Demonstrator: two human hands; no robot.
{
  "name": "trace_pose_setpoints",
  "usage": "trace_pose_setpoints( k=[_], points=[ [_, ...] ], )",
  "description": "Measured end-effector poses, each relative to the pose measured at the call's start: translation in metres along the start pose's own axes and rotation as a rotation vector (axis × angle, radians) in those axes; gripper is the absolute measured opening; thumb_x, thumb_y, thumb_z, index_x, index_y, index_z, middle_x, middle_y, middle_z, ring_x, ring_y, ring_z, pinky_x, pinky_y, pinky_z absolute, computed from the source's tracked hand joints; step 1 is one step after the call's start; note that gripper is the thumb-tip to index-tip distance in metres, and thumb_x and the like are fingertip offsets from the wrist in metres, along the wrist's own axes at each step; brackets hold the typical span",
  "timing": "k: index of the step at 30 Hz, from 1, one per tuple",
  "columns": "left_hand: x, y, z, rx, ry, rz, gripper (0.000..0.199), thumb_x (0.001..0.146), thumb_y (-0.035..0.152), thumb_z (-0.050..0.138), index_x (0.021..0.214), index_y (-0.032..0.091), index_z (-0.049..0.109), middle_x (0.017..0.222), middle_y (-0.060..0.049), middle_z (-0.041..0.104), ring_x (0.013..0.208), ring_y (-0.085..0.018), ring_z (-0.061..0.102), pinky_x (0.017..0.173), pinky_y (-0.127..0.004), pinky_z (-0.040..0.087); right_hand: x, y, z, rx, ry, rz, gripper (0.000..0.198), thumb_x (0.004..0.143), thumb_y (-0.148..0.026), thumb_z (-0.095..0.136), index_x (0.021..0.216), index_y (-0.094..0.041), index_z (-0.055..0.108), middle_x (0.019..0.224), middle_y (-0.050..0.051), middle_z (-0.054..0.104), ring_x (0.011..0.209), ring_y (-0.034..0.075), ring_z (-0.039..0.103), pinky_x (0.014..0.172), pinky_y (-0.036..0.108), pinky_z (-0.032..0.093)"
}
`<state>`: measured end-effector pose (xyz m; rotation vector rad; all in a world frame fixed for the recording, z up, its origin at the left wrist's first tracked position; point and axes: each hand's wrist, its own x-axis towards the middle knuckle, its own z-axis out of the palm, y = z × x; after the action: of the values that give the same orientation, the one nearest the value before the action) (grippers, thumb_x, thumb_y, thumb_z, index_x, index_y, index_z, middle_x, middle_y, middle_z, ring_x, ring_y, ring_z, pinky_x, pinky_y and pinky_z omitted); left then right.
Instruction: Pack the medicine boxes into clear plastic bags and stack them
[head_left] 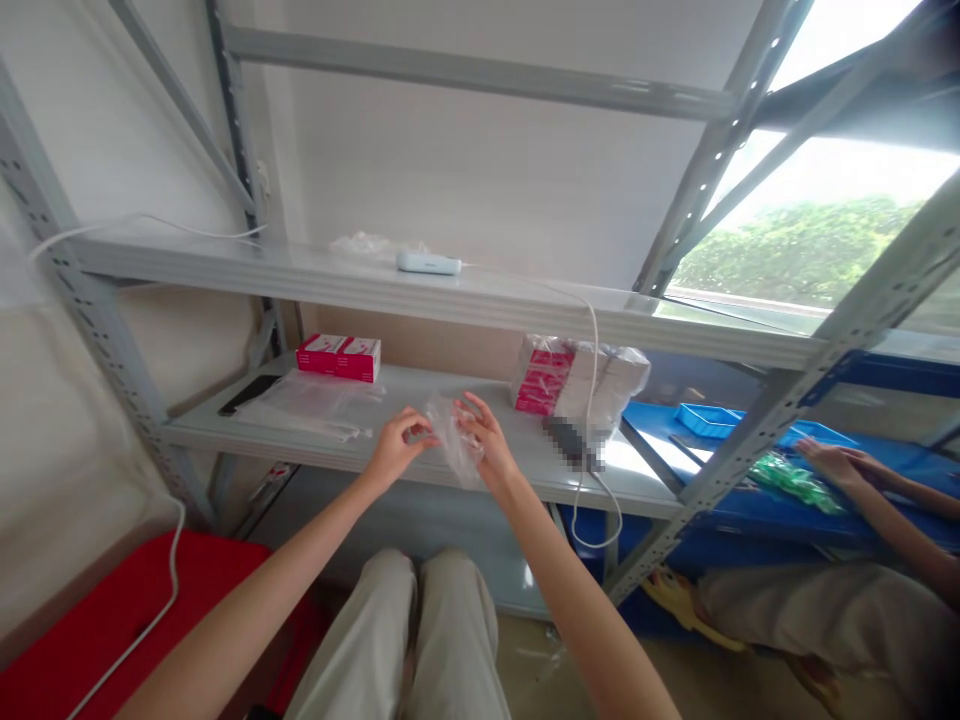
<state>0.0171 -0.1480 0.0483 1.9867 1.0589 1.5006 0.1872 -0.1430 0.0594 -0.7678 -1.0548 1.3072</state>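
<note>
A crumpled clear plastic bag (455, 452) is between my two hands, above the front of the lower grey shelf. My right hand (486, 440) grips its right side with bent fingers. At the bag's left edge, the fingers and thumb of my left hand (403, 447) are pinched together on the film. Flat clear bags (300, 402) lie in a loose pile on the shelf to the left. Just behind them sit red and white small boxes (339, 357). To the right, more such boxes are wrapped in a clear plastic pack (577, 380).
A white device (429, 263) lies on the upper shelf (315, 277), its cable hanging down at the right. A blurred dark object (574, 443) is by the wrapped pack. A red stool (187, 600) stands lower left. At right, another person's hands (832, 462) are near green plastic (795, 482).
</note>
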Motion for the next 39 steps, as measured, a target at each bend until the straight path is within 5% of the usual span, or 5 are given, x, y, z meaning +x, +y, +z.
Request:
trace_pose_setpoints(
  k=[8,16,26,33,39],
  points=[
    [0.007,-0.018,-0.02,-0.182,0.004,-0.148,0.023,0.071,0.037,0.069,0.072,0.018,0.056,0.069,0.0,0.06,0.064,-0.015,0.059,0.058,-0.023,0.043,0.009,0.006,-0.036,-0.212,-0.082,-0.085,0.042,0.061,-0.027,0.071,0.102,-0.025,0.062,0.103,0.002,0.065,0.086,0.016,0.064,0.075,0.028,0.048],
    [0.013,-0.056,-0.055,-0.02,0.055,-0.141,0.022,0.076,0.039,0.062,0.077,0.019,0.052,0.061,0.003,0.058,0.053,-0.012,0.054,0.055,-0.022,0.041,0.033,0.007,-0.099,-0.533,-0.121,0.155,0.031,0.061,-0.027,0.07,0.09,-0.02,0.062,0.061,-0.003,0.058,0.057,0.013,0.056,0.055,0.025,0.041],
    [0.015,-0.082,-0.052,-0.022,0.12,-0.242,0.027,0.078,0.046,0.059,0.084,0.021,0.05,0.055,0.006,0.054,0.039,-0.01,0.049,0.041,-0.019,0.036,0.036,0.011,-0.122,-0.604,-0.296,0.138,0.044,0.062,-0.045,0.075,0.095,-0.017,0.073,0.061,-0.002,0.059,0.061,0.013,0.05,0.062,0.028,0.039],
    [0.014,-0.093,-0.048,0.07,0.136,-0.227,0.023,0.081,0.042,0.055,0.084,0.02,0.052,0.056,0.006,0.053,0.033,-0.008,0.043,0.038,-0.02,0.033,0.032,0.018,-0.118,-0.57,-0.069,0.116,0.051,0.077,-0.059,0.057,0.112,-0.023,0.065,0.095,0.005,0.067,0.08,0.018,0.06,0.073,0.032,0.046],
    [0.015,-0.1,-0.044,0.052,0.187,-0.248,0.021,0.08,0.04,0.056,0.083,0.019,0.053,0.056,0.006,0.053,0.035,-0.009,0.044,0.037,-0.02,0.034,-0.013,0.039,-0.101,-0.91,0.069,-0.335,0.055,0.081,-0.053,0.058,0.128,-0.026,0.05,0.128,0.009,0.057,0.11,0.026,0.054,0.091,0.04,0.04]
  ],
)
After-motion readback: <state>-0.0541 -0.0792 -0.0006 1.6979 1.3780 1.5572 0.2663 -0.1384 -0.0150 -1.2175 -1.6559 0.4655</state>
